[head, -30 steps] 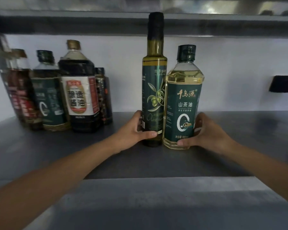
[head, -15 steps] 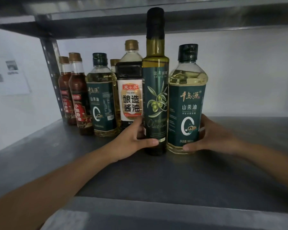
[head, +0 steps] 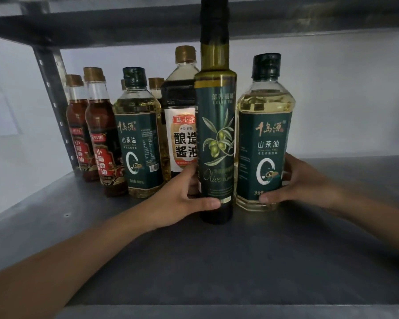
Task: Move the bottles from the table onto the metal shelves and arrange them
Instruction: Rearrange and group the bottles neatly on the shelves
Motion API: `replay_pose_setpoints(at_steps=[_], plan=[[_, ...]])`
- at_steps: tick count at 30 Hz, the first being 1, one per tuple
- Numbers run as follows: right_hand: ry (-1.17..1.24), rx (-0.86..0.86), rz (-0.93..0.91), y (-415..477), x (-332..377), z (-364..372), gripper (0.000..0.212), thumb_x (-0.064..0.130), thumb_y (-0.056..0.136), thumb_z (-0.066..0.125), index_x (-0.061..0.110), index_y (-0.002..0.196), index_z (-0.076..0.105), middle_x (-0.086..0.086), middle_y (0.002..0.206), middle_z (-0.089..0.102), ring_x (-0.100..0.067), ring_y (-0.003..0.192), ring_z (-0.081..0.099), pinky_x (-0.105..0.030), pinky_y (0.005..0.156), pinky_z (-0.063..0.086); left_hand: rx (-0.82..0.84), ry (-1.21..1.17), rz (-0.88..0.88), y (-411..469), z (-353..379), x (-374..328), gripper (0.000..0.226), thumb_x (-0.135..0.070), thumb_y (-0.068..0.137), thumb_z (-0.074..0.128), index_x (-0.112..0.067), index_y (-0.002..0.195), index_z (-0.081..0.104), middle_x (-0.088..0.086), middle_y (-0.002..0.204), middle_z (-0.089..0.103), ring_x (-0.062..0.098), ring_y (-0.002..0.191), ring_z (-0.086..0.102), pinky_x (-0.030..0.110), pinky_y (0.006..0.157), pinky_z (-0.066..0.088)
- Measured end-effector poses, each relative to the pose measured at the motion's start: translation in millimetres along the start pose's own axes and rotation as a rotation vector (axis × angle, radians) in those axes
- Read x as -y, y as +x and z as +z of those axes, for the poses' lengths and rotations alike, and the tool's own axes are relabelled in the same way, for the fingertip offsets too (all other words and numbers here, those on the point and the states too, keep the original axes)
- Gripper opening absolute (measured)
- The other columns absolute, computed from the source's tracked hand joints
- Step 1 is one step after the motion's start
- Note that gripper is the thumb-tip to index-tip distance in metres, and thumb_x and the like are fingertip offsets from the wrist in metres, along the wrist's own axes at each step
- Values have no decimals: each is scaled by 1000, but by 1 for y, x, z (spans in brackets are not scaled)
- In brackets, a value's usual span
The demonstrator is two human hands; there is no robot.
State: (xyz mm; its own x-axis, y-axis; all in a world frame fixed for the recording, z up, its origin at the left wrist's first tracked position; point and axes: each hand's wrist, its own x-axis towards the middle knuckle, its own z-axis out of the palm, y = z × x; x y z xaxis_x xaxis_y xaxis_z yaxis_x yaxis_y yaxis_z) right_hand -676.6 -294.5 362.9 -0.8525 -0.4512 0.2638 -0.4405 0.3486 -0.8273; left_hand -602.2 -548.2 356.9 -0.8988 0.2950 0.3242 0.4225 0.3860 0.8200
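The likeliest mishap was a topple. The tall olive bottle (head: 215, 139) was gripped only near its foot, so a quick sideways shove would probably swing its heavy top over. Its cap also reached up in front of the upper shelf (head: 125, 21), and a lift might knock it there. The soy bottle (head: 182, 134) stood just behind the left hand (head: 182, 199), whose knuckles could nudge it if the olive bottle were pushed further back or left. That hand was clamped on the olive bottle, thumb across the label's bottom edge and fingers round the back. The right hand (head: 302, 185) was wrapped round the camellia bottle (head: 264, 134), thumb low on the front and fingers on its right side. Both bottles stood upright, just beside each other, on the shelf (head: 194, 261), and most of each rose above its grip.
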Motion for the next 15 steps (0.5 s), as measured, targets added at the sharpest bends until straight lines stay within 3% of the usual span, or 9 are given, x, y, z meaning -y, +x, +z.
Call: replay_pose_setpoints(at_steps=[3, 8, 12, 15], plan=[[-22, -15, 14, 3, 0, 0, 97, 26, 46, 92, 27, 130, 41, 12, 120, 58, -1, 103, 56, -15, 73, 46, 18, 4, -12, 0, -7, 0, 74, -27, 69, 75, -35, 130, 34, -13, 128, 56, 1, 116, 55, 19, 98, 44], [-38, -16, 23, 3, 2, 2, 98, 31, 46, 91, 29, 129, 41, 17, 115, 58, 4, 97, 55, -11, 67, 44, 36, 29, -33, -2, -17, 1, 78, -23, 71, 77, -25, 136, 35, -8, 129, 57, 5, 118, 55, 25, 101, 44], [-56, -73, 40, 10, 0, 6, 92, 25, 50, 87, 28, 129, 41, 18, 109, 56, 3, 91, 54, -13, 66, 42, 27, 18, -39, -6, -22, 0, 74, -20, 69, 77, -25, 131, 38, -7, 127, 59, 4, 115, 57, 19, 96, 45], [-99, -126, 68, 21, -5, 9, 95, 26, 52, 89, 24, 134, 40, 11, 119, 56, -7, 100, 56, -27, 83, 48, 19, 19, -45, -8, -23, 1, 74, -20, 69, 77, -28, 131, 39, -9, 125, 60, 3, 114, 58, 18, 96, 46]])
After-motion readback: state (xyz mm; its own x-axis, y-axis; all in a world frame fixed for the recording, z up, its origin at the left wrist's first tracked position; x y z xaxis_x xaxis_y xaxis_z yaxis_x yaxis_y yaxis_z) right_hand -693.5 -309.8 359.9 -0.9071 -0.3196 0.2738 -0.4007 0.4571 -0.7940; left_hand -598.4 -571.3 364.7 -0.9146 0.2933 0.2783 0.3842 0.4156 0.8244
